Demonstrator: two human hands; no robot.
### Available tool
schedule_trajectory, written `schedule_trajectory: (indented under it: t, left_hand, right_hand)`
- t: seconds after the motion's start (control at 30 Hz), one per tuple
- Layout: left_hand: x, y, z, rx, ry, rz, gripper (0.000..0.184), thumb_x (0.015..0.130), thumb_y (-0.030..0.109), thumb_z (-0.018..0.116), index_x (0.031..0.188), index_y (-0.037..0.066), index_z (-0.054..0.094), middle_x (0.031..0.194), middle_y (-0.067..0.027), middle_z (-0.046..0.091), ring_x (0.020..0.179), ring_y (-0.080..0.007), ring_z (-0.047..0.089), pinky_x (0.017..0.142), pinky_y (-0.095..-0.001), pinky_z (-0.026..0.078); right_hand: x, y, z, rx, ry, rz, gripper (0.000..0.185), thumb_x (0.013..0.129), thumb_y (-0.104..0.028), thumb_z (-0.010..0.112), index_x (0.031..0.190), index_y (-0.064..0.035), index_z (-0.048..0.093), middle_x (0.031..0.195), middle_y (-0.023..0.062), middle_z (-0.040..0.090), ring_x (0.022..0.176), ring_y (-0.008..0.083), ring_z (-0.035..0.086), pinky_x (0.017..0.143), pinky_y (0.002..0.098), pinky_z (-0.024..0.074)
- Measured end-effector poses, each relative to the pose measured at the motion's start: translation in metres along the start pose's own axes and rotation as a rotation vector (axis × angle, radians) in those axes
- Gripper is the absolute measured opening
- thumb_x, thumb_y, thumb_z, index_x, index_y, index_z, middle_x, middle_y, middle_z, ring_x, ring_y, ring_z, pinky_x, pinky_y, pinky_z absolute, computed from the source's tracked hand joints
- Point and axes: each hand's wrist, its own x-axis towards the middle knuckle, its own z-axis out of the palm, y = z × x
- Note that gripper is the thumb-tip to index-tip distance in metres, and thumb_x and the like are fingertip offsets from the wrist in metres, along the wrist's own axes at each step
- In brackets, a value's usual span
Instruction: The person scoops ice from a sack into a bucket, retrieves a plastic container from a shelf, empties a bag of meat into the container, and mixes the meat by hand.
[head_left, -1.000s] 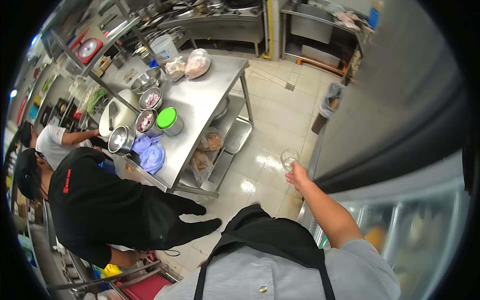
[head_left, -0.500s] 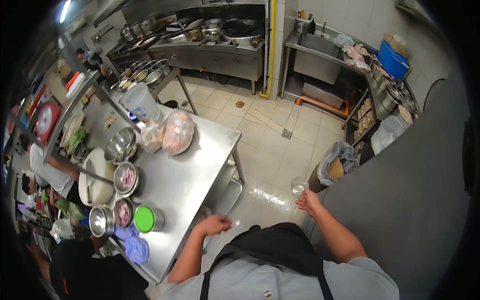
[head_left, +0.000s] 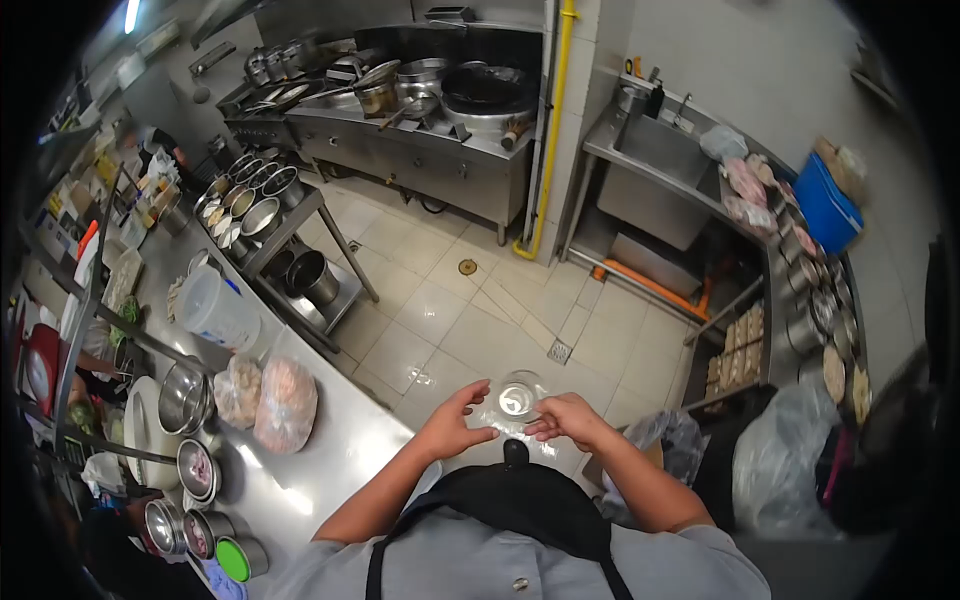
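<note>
In front of my chest, my right hand (head_left: pixel 564 416) grips a clear, see-through cup (head_left: pixel 519 397) by its right side. The cup's round mouth faces up towards me, and I cannot make out whether anything is in it. Just left of the cup is my left hand (head_left: pixel 458 420), thumb and fingers spread apart and holding nothing. A small gap seems to lie between its fingertips and the cup. Below both hands shows the black apron (head_left: pixel 490 510) that I wear.
Left is a steel table (head_left: pixel 330 430) with filled plastic bags (head_left: pixel 285 405), a clear bucket (head_left: pixel 215 305), steel bowls and a green-lidded container (head_left: pixel 233 560). Ahead stand the stove (head_left: pixel 430 160) and sink (head_left: pixel 655 150). A lined bin (head_left: pixel 668 440) is at right. Other people are far left.
My right hand has brought the cup from the right to the middle. My left hand has risen towards it, its fingers spreading. The view has moved forward along the table.
</note>
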Motion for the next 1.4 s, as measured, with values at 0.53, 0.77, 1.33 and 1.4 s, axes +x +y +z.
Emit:
schedule_trajectory:
  t: [0.53,0.77,1.33,1.4]
  left_hand:
    - [0.157,-0.018,-0.215,-0.148,0.674,0.019,0.098,0.053,0.017,0.090,0.135,0.003,0.037,0.127,-0.0121,0.053,0.116,-0.0212,0.053,0.099,-0.0338,0.042]
    - [0.248,-0.047,-0.311,-0.197,0.819,-0.046,0.085,0.056,0.011,0.085,0.128,0.003,0.042,0.116,-0.0102,0.057,0.107,-0.0199,0.056,0.092,-0.0329,0.047]
    - [0.354,-0.076,-0.432,-0.339,1.362,-0.329,0.079,0.056,0.010,0.081,0.125,0.001,0.043,0.118,-0.0083,0.050,0.109,-0.0220,0.052,0.098,-0.0348,0.041]
    - [0.362,-0.078,-0.440,-0.344,1.380,-0.315,0.079,0.056,0.010,0.081,0.125,0.001,0.043,0.118,-0.0082,0.050,0.110,-0.0219,0.051,0.098,-0.0348,0.040]
  right_hand:
    - [0.299,-0.285,0.126,-0.804,-0.665,0.033,0.040,0.082,-0.031,0.057,0.088,0.0078,0.065,0.081,0.0140,0.065,0.071,0.0187,0.066,0.061,0.0283,0.0537]
    - [0.432,-0.397,0.120,-0.786,-0.477,-0.218,0.049,0.087,-0.048,0.063,0.104,-0.0044,0.050,0.095,0.0094,0.062,0.079,0.0175,0.065,0.067,0.0318,0.0536]
    - [0.892,-0.762,-0.047,-1.350,0.664,-0.505,0.037,0.093,-0.032,0.049,0.116,-0.0030,0.057,0.115,0.0198,0.063,0.111,0.0372,0.057,0.096,0.0453,0.0442]
    - [0.893,-0.758,-0.040,-1.411,0.782,-0.501,0.035,0.095,-0.036,0.047,0.105,-0.0049,0.060,0.107,0.0182,0.065,0.103,0.0361,0.060,0.091,0.0470,0.0459]
